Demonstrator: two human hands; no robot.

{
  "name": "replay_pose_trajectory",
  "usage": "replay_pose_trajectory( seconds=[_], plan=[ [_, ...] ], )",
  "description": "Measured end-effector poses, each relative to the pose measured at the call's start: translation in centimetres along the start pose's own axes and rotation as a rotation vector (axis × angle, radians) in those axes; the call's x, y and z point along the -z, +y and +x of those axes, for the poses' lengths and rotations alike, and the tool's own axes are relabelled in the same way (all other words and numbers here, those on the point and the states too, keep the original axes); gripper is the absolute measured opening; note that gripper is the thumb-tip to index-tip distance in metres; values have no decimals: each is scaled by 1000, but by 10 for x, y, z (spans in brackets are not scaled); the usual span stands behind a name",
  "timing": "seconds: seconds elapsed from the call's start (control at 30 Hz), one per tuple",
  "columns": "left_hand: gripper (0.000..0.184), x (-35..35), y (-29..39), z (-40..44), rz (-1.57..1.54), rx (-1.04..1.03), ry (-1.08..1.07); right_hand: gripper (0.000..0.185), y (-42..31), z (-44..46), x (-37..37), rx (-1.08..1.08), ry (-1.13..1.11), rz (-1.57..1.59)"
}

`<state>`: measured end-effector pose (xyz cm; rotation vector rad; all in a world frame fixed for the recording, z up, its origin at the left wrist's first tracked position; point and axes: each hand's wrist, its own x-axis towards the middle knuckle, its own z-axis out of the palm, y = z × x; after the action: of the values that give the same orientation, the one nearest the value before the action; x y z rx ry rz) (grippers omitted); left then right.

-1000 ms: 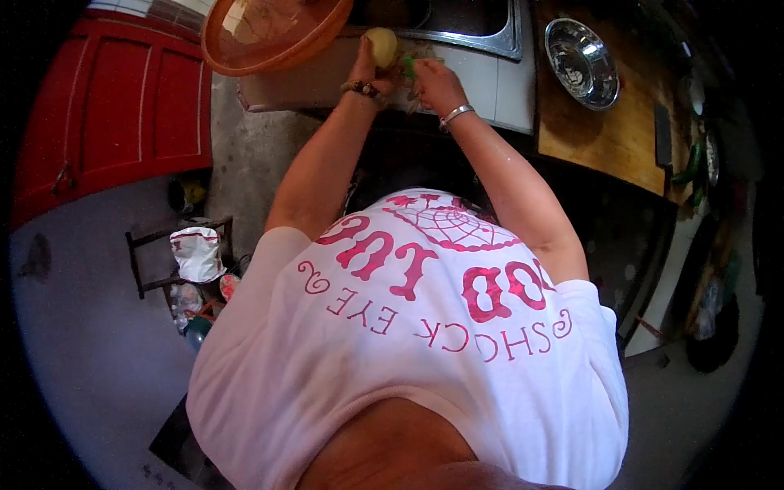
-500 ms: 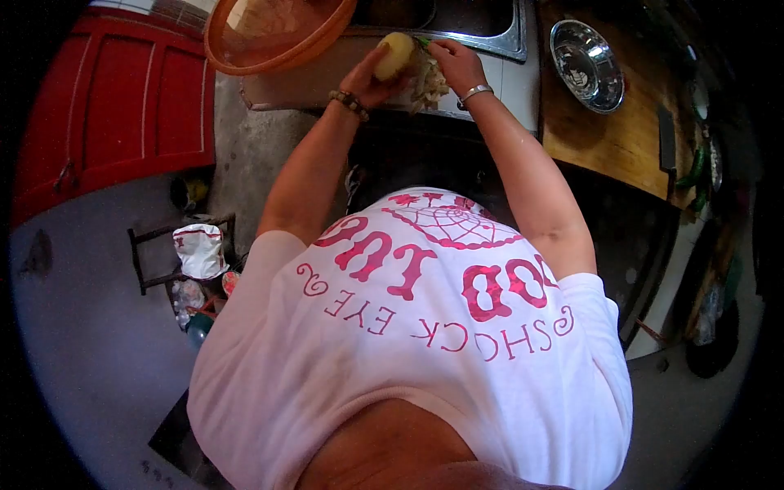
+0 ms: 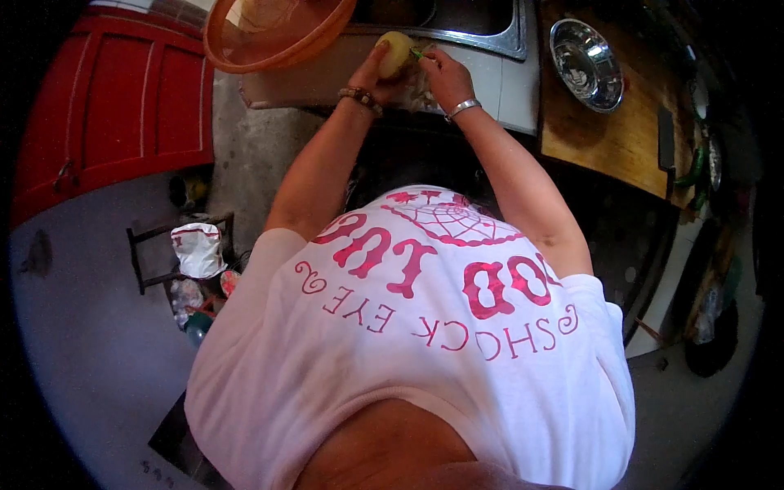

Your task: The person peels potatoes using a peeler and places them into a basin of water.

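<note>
My left hand (image 3: 372,72) is closed around a pale yellow potato (image 3: 397,54), held up over the counter's front edge. Close against the potato's right side, my right hand (image 3: 448,77) grips a small green peeler (image 3: 418,53); its blade is too small to make out. Pale peelings (image 3: 422,97) lie on the counter under and between my hands, partly hidden by them.
An orange basin (image 3: 282,63) stands left of my hands. Beyond them is a metal sink (image 3: 513,41). To the right, a shiny steel bowl (image 3: 586,65) sits on a wooden board (image 3: 572,135), with a dark-bladed knife (image 3: 666,139) and green peppers (image 3: 694,167) near its edge.
My right hand has moved slightly left and down, and its wrist has turned. The left forearm has shifted a little to the right, with the potato still held.
</note>
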<state>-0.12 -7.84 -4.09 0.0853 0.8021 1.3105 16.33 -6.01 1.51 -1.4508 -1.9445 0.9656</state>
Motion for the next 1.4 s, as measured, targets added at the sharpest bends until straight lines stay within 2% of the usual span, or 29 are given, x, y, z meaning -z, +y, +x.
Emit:
replay_pose_trajectory(
  seconds=[0.13,0.2,0.3,0.53,0.6,0.73,0.83,0.9,0.93,1.0,1.03,1.1,1.13,1.2,1.27,1.33,1.4],
  plan=[
    [53,-3,-7,4,-108,-44,14,32,-2,0,-3,9,26,-17],
    [53,-2,-14,16,-173,-30,-93,31,-5,0,-4,-65,62,62],
    [54,-2,-16,24,-193,-13,-106,29,-10,-2,-4,-116,71,51],
    [57,-5,-19,27,-210,20,-94,30,-18,-16,-17,-69,138,28],
    [70,-18,-21,30,-145,-42,146,30,-21,-24,-17,-91,51,-33],
    [70,-22,-14,25,-99,-107,165,27,-14,-34,-31,-9,64,-64],
    [69,-13,-10,35,-74,-157,82,30,-9,-33,-32,-37,-64,28],
    [68,-11,-5,35,-68,-252,64,33,-2,-27,-30,-189,-34,243],
    [68,-10,-2,35,-68,-255,62,33,2,-23,-27,-185,-32,242],
    [55,-6,5,23,-296,-29,20,35,5,-17,-13,-550,-13,669],
    [55,-6,8,19,-296,-33,17,34,34,-5,-22,-491,23,698],
    [54,-4,11,12,-102,-20,-158,30,24,-1,-3,-465,-2,739],
    [54,-5,12,10,-98,-18,-162,26,15,3,8,-442,-24,781],
    [56,-10,9,-1,-62,18,-101,29,13,11,18,-395,-27,724],
    [57,-21,10,-15,-7,27,-178,38,19,27,20,-151,29,244],
    [58,-25,12,-20,45,28,-255,36,14,29,26,-182,6,232],
    [59,-24,13,-19,105,122,-285,36,9,28,29,-92,40,130]
  ],
)
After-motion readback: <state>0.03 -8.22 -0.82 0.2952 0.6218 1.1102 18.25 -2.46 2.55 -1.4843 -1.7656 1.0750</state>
